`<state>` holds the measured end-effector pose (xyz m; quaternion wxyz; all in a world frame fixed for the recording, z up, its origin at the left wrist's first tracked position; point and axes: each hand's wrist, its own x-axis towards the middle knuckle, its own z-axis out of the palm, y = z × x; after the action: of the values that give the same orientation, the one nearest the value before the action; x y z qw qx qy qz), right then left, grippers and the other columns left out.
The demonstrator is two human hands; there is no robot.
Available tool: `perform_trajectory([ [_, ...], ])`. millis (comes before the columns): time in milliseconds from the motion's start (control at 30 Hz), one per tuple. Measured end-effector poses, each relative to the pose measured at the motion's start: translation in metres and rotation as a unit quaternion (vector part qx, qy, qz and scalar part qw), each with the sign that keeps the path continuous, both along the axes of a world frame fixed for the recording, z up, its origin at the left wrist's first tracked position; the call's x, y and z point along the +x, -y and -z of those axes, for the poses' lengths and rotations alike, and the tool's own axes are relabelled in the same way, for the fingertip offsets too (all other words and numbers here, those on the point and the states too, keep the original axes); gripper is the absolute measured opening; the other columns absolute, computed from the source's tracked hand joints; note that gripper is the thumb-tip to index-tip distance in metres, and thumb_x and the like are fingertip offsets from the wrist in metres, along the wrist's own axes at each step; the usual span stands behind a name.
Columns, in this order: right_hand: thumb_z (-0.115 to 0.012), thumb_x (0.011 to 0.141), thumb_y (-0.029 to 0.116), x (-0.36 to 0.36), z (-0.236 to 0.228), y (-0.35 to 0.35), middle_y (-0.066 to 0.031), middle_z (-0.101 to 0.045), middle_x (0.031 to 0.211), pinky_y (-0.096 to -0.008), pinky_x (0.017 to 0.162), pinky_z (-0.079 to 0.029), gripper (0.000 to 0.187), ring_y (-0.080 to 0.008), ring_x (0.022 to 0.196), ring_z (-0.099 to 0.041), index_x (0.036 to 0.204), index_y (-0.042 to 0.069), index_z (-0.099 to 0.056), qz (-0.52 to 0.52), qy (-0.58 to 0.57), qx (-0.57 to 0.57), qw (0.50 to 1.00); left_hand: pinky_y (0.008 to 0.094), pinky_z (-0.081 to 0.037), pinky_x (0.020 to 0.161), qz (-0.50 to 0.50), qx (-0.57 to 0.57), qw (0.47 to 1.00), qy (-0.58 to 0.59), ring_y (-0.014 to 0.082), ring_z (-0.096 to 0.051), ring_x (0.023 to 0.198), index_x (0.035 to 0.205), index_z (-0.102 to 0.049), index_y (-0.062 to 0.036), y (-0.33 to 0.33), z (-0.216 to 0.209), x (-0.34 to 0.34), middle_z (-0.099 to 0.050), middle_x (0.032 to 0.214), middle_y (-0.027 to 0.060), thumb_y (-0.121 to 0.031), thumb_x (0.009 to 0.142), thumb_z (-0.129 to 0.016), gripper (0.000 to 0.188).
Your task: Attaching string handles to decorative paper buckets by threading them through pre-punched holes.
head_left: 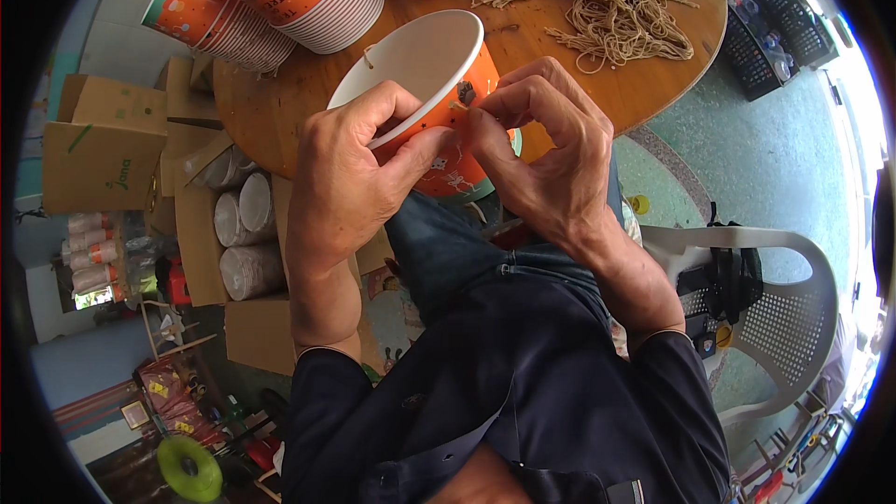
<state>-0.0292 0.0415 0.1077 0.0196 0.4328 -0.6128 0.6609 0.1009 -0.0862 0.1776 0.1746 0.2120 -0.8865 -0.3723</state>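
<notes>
A paper bucket (457, 154), orange and green outside and white inside, is tilted above my lap at the table's near edge. My left hand (359, 163) is closed on its rim, fingers inside and thumb against the outer wall. A small loop of tan cord (368, 58) shows on the inner wall at the far left. My right hand (541, 140) pinches at the outer wall on the right, where a short bit of tan cord (457, 105) sticks out by the fingertips. The fingertips partly hide the cord.
On the round wooden table (513, 33) stand stacks of similar buckets (322, 5) and a tangled pile of tan cord (625, 5). An open cardboard box (201, 224) with wrapped white stacks is at left. A grey plastic chair (784, 317) and black crates (770, 37) are at right.
</notes>
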Motion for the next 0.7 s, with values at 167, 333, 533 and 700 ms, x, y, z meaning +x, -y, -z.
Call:
perform_trajectory([
  [167,-0.076,0.076,-0.003,-0.0005,-0.0008,-0.0005,-0.0080,-0.067,0.083,-0.0290,0.068,-0.054,0.009,-0.0152,0.073,-0.065,0.082,-0.001,-0.069,0.000,-0.003,0.002,1.000,0.0337,-0.057,0.065,0.003,-0.021,1.000,0.003,0.0199,-0.073,0.068,0.092,-0.067,0.0005,-0.0036,0.0014,-0.0025,-0.074,0.078,0.0133,-0.006,0.085,-0.081,0.017],
  [333,-0.076,0.076,-0.002,0.0008,-0.0027,0.0002,-0.0077,-0.067,0.082,-0.0290,0.067,-0.054,0.009,-0.0152,0.073,-0.065,0.081,-0.001,-0.069,-0.004,0.008,0.003,1.000,0.0346,-0.057,0.065,0.004,-0.014,1.000,-0.003,0.0224,-0.073,0.068,0.092,-0.067,0.0003,-0.0043,0.0010,-0.0008,-0.074,0.079,0.0137,-0.006,0.085,-0.081,0.017],
  [533,-0.076,0.076,-0.003,-0.0001,-0.0040,-0.0024,-0.0078,-0.067,0.083,-0.0289,0.067,-0.053,0.009,-0.0155,0.074,-0.065,0.082,-0.001,-0.069,-0.010,0.006,0.015,1.000,0.0363,-0.057,0.067,0.018,-0.022,0.999,-0.016,0.0275,-0.074,0.072,0.093,-0.066,-0.0002,-0.0055,0.0060,-0.0001,-0.074,0.083,0.0153,-0.005,0.086,-0.080,0.017],
  [700,-0.076,0.076,-0.004,-0.0002,-0.0018,-0.0055,-0.0084,-0.067,0.083,-0.0292,0.068,-0.054,0.009,-0.0161,0.075,-0.066,0.083,-0.002,-0.070,-0.017,0.004,0.017,1.000,0.0365,-0.058,0.069,0.057,-0.064,0.996,-0.017,0.0277,-0.076,0.077,0.102,-0.066,-0.0010,-0.0024,0.0093,-0.0007,-0.075,0.087,0.0162,-0.007,0.087,-0.080,0.022],
])
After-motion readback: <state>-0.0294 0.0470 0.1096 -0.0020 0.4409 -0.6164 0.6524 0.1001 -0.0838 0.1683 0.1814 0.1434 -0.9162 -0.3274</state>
